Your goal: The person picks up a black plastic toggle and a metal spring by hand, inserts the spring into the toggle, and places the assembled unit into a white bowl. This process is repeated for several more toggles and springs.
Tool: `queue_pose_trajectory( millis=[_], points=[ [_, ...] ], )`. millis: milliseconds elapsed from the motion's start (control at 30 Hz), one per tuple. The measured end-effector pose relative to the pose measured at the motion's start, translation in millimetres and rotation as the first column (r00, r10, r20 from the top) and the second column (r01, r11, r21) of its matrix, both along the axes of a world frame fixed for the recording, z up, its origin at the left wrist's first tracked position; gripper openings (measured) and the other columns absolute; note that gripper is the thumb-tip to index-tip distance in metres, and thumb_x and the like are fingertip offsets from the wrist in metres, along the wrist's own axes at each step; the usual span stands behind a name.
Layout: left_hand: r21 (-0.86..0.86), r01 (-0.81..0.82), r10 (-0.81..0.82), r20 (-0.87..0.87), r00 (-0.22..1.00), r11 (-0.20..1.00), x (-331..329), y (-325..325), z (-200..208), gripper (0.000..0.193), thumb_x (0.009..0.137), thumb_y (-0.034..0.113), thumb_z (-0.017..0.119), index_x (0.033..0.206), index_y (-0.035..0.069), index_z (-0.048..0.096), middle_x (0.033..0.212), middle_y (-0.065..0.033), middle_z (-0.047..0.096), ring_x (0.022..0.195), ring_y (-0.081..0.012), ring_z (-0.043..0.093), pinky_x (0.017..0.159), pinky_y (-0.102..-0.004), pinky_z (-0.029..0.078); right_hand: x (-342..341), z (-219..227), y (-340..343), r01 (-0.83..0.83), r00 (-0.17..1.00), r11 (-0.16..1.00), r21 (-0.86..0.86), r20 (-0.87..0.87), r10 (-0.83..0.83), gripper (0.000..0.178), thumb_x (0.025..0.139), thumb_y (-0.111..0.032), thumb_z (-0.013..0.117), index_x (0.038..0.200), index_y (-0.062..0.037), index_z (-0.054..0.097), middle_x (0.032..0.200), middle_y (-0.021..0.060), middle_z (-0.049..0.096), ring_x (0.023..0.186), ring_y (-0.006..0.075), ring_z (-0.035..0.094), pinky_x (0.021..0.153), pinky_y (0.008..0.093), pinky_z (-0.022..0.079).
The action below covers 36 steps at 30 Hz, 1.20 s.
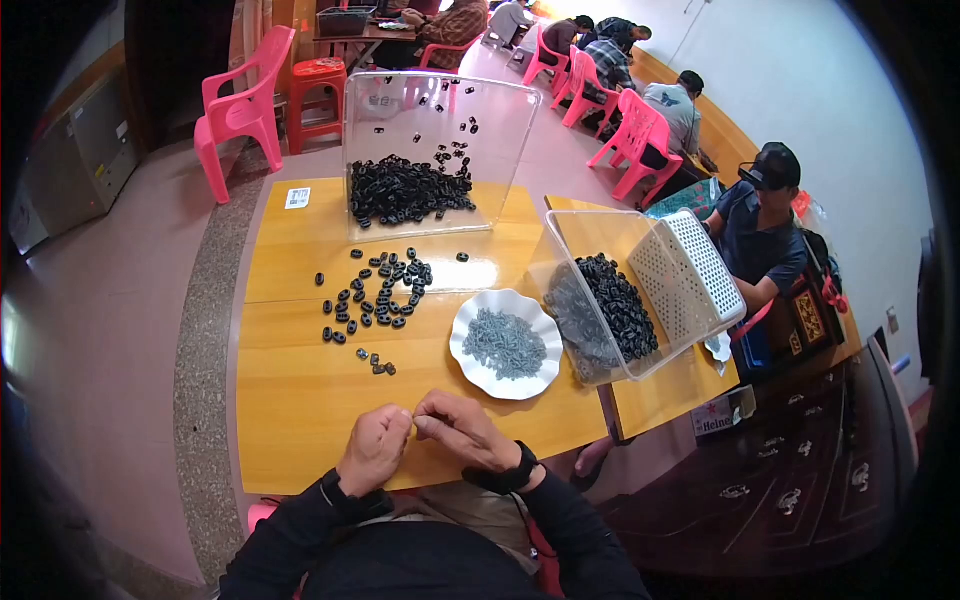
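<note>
My left hand (pixel 374 450) and my right hand (pixel 464 430) meet low over the near edge of the yellow wooden table (pixel 290 420). Both have their fingers curled into a pinch, with the tips close together. Whatever lies between the fingertips is hidden or too small to name. Just beyond the hands are a few small black pieces (pixel 377 365), some with a metallic shine. Farther off, loose black oval pieces with two holes (pixel 385 290) are spread out. A white scalloped plate (pixel 510 391) full of small grey parts (pixel 505 343) stands to the right of these.
A clear bin (pixel 500 150) at the far side holds many black pieces (pixel 405 192). Another clear bin (pixel 590 375), with more pieces and a white perforated basket (pixel 690 265), stands right. A person (pixel 765 230) sits beyond it. Pink chairs (pixel 640 140) and other people are behind.
</note>
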<state>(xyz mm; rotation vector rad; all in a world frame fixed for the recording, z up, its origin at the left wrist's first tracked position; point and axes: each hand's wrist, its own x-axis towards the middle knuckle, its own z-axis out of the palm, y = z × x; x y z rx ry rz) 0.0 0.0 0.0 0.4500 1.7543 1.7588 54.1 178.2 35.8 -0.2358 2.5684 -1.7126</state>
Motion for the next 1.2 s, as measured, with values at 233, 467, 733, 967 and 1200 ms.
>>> queue_pose_trajectory(
  millis=[233,467,733,967,1200],
  points=[
    [-0.096,-0.032,-0.008,-0.385,0.923,0.995,-3.1,1.5,19.6,0.03,0.096,0.023,0.048,0.076,0.0,0.053,0.063,-0.0078,0.051,0.057,-0.0159,0.049,0.053,-0.0296,0.04,-4.1,-3.8,2.9,0.088,0.941,0.86,-0.503,0.324,0.093,0.02,0.095,-0.02,0.054,0.094,-0.0007,0.057,0.086,0.0036,0.061,0.082,0.0105,0.059,0.076,0.0252,0.049],
    [-0.019,0.047,-0.05,-0.156,0.986,0.999,-3.2,-0.4,15.0,0.025,0.095,0.02,0.05,0.081,-0.001,0.056,0.066,-0.0051,0.054,0.06,-0.013,0.051,0.057,-0.0271,0.042,-1.5,-5.2,4.5,0.085,0.944,0.882,-0.463,0.319,0.077,0.021,0.095,-0.021,0.053,0.095,-0.0008,0.057,0.086,0.0038,0.062,0.082,0.0107,0.06,0.077,0.0251,0.049],
    [0.036,0.089,-0.087,-0.054,0.995,0.995,-1.9,-2.5,18.6,0.024,0.096,0.021,0.049,0.083,0.003,0.056,0.068,0.0011,0.054,0.063,-0.0061,0.049,0.058,-0.0205,0.041,0.6,-8.1,5.4,0.074,0.955,0.932,-0.355,0.295,0.036,0.019,0.095,-0.019,0.053,0.094,-0.0006,0.057,0.085,0.0048,0.062,0.081,0.0108,0.059,0.075,0.0244,0.049],
    [0.087,0.109,-0.108,-0.012,0.994,0.99,-8.3,0.0,24.9,0.022,0.096,0.02,0.049,0.085,0.002,0.058,0.07,0.0008,0.055,0.065,-0.0063,0.05,0.061,-0.0212,0.042,-2.7,-5.5,7.7,0.081,0.97,0.914,-0.398,0.244,0.02,0.01,0.093,-0.008,0.054,0.091,0.0014,0.056,0.084,0.0043,0.061,0.081,0.0114,0.061,0.075,0.0244,0.051],
    [0.248,0.114,-0.172,0.23,0.958,0.962,-8.6,-1.3,12.2,0.025,0.097,0.023,0.048,0.088,0.002,0.058,0.076,-0.0006,0.055,0.069,-0.0077,0.052,0.064,-0.0231,0.045,-3.1,-1.7,2.0,0.066,0.981,0.871,-0.487,0.192,0.033,0.007,0.093,-0.005,0.055,0.093,0.0016,0.057,0.085,0.0039,0.06,0.081,0.0109,0.06,0.074,0.0238,0.05]
  ],
)
